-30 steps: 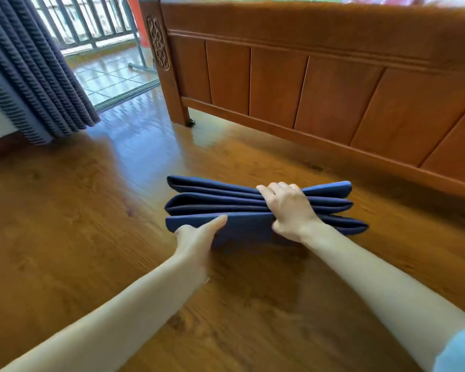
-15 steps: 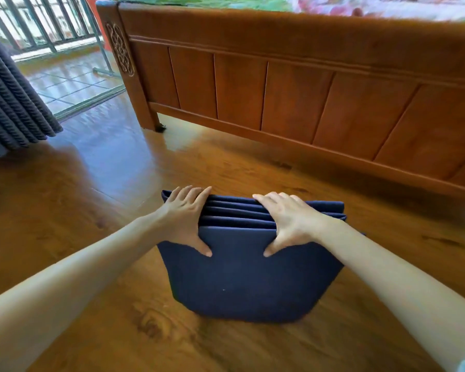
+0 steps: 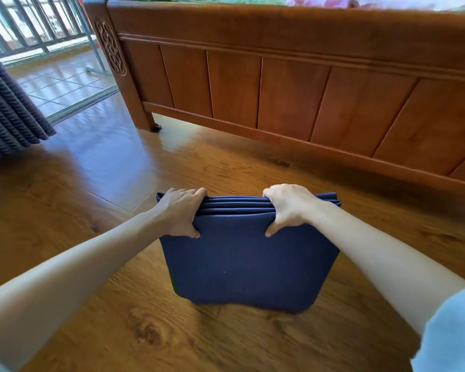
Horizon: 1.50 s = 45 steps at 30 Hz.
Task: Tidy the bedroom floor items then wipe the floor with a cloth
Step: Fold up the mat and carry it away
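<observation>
Folded navy mat on its edge on the wooden floor, near the bed frame, left hand and right hand each in a closed grip on its gathered top — uneven pinching may let inner folds slip out and fan open.

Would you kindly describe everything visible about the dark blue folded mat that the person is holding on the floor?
The dark blue folded mat looks like matte fabric-covered padding, folded concertina-style into several layers whose edges show along its top. It stands on edge on the wooden floor, in front of the wooden bed frame, its bottom edge slightly bowed. The left hand and right hand clamp the layers together at the top, thumbs on the near face.
</observation>
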Each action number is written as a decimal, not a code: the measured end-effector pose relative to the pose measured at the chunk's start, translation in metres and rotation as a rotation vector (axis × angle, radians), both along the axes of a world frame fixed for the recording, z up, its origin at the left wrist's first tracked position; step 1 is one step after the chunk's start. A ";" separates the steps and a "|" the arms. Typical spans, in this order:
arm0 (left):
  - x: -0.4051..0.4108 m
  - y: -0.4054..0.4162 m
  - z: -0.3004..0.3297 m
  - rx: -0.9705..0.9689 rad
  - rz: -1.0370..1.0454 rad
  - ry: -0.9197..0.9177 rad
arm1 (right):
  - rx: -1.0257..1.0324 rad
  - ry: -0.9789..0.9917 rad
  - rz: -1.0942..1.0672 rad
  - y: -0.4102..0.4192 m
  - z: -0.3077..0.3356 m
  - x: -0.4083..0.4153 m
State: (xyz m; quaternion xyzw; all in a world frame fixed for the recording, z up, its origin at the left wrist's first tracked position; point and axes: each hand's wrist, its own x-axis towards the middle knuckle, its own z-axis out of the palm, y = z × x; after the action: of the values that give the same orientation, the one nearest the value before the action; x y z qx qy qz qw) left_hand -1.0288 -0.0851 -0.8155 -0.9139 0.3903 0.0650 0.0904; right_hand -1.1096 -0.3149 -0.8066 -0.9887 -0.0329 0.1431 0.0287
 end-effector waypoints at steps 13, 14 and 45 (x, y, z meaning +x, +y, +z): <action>0.001 -0.010 -0.005 -0.037 -0.029 0.033 | -0.031 -0.043 -0.007 -0.019 -0.009 -0.006; 0.000 -0.011 -0.004 -0.039 -0.021 0.034 | -0.019 -0.030 -0.017 -0.020 -0.009 -0.006; -0.051 0.049 0.099 -0.256 0.048 0.039 | 0.155 -0.269 -0.127 0.011 0.083 -0.095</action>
State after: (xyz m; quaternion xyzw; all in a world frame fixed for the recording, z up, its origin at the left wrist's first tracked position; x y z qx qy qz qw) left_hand -1.0795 -0.0360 -0.7163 -0.9257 0.3750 0.0345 -0.0360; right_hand -1.2043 -0.3037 -0.7240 -0.9939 0.0153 0.0045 0.1090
